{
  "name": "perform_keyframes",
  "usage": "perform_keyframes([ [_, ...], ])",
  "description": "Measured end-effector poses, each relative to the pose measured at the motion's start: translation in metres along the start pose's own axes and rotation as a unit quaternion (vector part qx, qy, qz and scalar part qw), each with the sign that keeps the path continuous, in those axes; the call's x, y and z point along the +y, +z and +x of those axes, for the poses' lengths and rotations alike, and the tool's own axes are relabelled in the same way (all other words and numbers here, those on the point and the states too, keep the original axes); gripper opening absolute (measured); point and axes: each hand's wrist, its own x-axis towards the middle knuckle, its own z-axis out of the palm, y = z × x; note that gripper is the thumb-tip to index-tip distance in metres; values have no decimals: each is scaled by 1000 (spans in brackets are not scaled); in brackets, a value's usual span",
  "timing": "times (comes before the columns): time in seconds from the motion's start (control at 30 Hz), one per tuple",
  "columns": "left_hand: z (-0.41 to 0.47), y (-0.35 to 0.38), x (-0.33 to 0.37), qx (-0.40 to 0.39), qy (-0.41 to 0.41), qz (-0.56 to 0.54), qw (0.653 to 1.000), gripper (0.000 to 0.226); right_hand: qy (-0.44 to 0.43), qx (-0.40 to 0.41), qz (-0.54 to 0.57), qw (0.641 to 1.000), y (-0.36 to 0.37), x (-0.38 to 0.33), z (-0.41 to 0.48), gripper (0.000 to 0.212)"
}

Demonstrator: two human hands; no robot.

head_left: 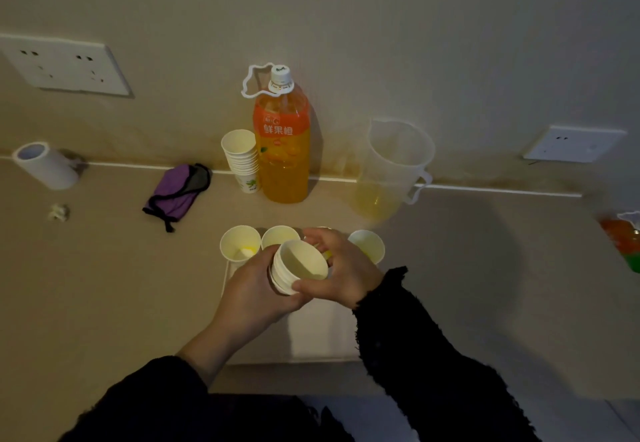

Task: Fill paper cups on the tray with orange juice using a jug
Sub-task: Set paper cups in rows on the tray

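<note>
Cup stack [299, 266] held btwn left hand [256, 291] & right hand [344, 270], over tray [322, 336].

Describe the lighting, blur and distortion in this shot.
Head view: dim, warm light; the jug looks soft and smeared while the juice bottle is sharp; wide-angle distortion bows the back edge of the table; a broad soft shadow lies in front of the jug.

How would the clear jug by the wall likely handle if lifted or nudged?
The jug probably lifts lightly: only a shallow layer of juice shows at its bottom. Tall and nearly empty, it may tip if nudged near the rim.
</note>
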Motion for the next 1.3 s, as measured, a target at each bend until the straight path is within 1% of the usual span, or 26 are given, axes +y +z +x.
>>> perform_keyframes([
  [0.1,-7,0,-5,-4,-1,-4,1000,56,8,-1,1,1000,4,0,-1,87],
  [0.23,-14,-5,-15,-5,-3,4,1000,58,13,1,8,1000,14,0,-2,83],
  [0.37,-16,-13,-25,-12,-2,3,1000,60,7,25,28,999,19,-4,0,86],
  [0.47,-17,-19,-34,-10,-10,4,1000,62,23,37,53,998,13,-12,3,86],
  [0.5,-16,-22,-37,-1,-15,4,1000,61,32,55,80,995,10,-14,4,87],
  [0.57,-16,-30,-43,29,-37,3,999,62,48,117,125,984,4,-13,7,88],
  [0.63,-16,-39,-50,63,-61,3,996,62,63,172,98,978,1,-10,8,86],
  [0.67,-15,-43,-54,78,-67,4,995,60,70,177,60,980,1,-9,8,88],
  [0.7,-15,-47,-59,90,-70,3,993,59,76,164,14,983,4,-8,8,89],
  [0.77,-15,-53,-68,109,-81,-7,991,59,83,111,-76,987,19,-7,8,89],
  [0.83,-17,-57,-75,130,-91,-22,987,61,79,58,-156,983,42,-6,8,90],
  [0.9,-20,-63,-80,150,-101,-37,983,61,70,20,-213,974,68,-4,7,90],
  [1.07,-27,-76,-92,168,-114,-58,978,62,52,-8,-258,965,111,-3,10,82],
  [1.23,-32,-85,-102,167,-120,-63,977,64,65,-14,-254,965,127,-5,24,85],
  [1.3,-33,-86,-104,162,-119,-69,977,68,73,-16,-250,965,131,-6,30,87],
])
